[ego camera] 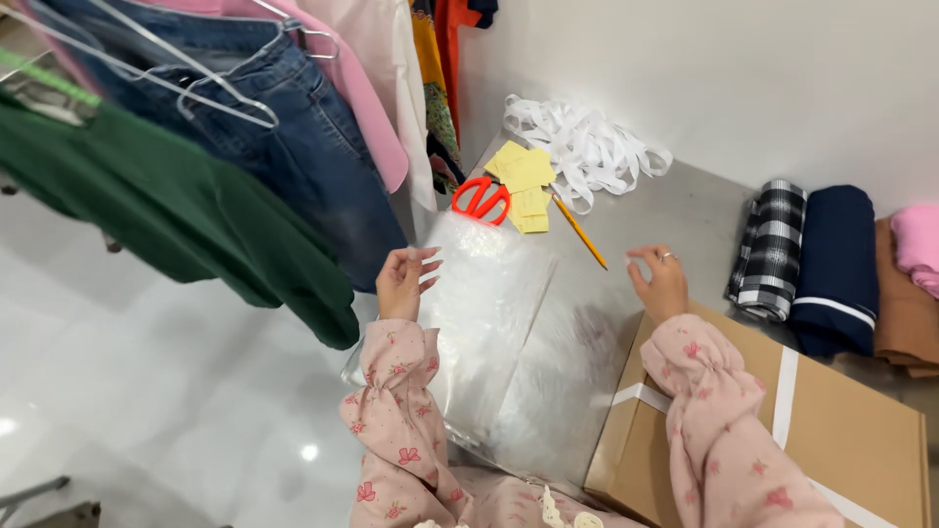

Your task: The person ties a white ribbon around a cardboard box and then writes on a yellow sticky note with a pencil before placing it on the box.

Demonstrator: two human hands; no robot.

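Head view. I see a grey work table [675,210] set against a plain white wall [743,68], with a glossy white floor [147,391] to its left. A clothes rail at the upper left carries hanging garments: one green top [166,196], one pair of blue jeans [293,137], one pink garment [357,93].

Count on the table: one clear plastic bag [499,332] lying flat at the centre; one pair of orange-handled scissors [480,198] at its far end; one pencil [578,231]; one small stack of yellow paper pieces [523,176]; one heap of white ribbon [587,142]; four fabric rolls [831,264] at the right; one brown cardboard box [841,420] with white tape, just beside the bag.

My left hand [403,281] is released, fingers loosely curled at the bag's left edge. My right hand [662,284] is released, fingers spread, hovering near the bag's right edge above the box corner. I cannot tell whether either hand touches the bag.
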